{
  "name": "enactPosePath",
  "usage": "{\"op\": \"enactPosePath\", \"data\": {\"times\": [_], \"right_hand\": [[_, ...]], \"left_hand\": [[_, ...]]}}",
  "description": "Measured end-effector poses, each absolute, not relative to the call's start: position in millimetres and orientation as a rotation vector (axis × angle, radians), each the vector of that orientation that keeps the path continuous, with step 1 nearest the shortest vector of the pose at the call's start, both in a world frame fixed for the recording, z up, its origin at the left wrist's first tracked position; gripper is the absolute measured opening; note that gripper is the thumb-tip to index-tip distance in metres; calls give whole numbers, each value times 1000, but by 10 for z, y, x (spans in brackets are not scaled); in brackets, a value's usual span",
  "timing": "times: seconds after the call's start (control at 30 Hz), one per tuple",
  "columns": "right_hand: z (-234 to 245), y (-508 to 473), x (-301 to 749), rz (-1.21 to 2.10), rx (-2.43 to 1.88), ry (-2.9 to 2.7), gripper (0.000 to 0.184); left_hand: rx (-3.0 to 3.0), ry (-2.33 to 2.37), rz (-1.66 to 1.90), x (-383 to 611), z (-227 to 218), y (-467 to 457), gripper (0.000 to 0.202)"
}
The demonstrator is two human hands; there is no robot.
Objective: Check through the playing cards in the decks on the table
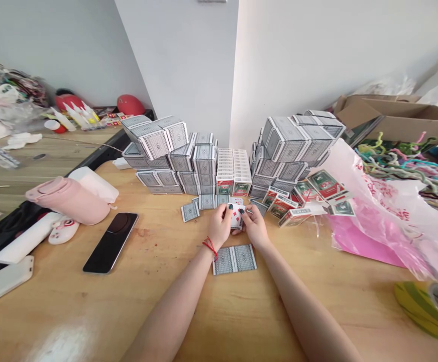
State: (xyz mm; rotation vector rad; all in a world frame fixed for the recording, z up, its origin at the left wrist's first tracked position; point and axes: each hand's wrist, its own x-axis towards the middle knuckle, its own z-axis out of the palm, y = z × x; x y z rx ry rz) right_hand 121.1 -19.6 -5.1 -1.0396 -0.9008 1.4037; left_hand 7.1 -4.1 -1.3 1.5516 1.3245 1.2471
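Note:
Between both hands, over the middle of the table, are playing cards [236, 219] with a red diamond face turned up. My left hand [221, 222] grips them from the left, thumb on top; a red string is round its wrist. My right hand [255, 224] pinches their right edge with thumb and fingers. How many cards are held cannot be made out. Below the hands, two groups of grey-backed cards [234, 259] lie face down side by side. More face-down cards [190, 212] lie just beyond my left hand.
Stacked card blocks rise at the back left [158, 141] and back right [298, 143], with upright card boxes [234, 173] between. Loose card boxes [285, 205] lie to the right, beside a pink plastic bag [373, 226]. A phone [110, 243], pink bottle [72, 198] and tape roll [430, 306] rest on the table [158, 306].

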Motion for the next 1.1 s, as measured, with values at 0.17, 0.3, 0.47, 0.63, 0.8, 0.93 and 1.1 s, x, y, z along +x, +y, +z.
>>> {"op": "enactPosePath", "data": {"times": [0.17, 0.3, 0.47, 0.63, 0.8, 0.93, 1.1], "right_hand": [[-22, -219, 1197, 1428, -1029, -877, 27], [-8, -230, 1186, 1450, -1033, -843, 27], [13, -235, 1184, 1494, -1002, -789, 28], [16, -240, 1183, 1516, -1001, -782, 29], [23, -245, 1178, 1486, -1020, -772, 30], [21, -238, 1183, 1432, -1042, -756, 29], [13, -226, 1191, 1388, -1088, -766, 29]], "left_hand": [[1634, 1346, 1326, 69, 5, -49, 22], [1575, 1314, 1325, 66, 17, -69, 21], [1492, 1258, 1339, 61, 8, -82, 17], [1454, 1297, 1360, 52, -32, -66, 17], [1475, 1299, 1359, 61, -45, -48, 17], [1548, 1304, 1326, 79, -23, -55, 18], [1567, 1331, 1299, 92, -22, -64, 18]]}}
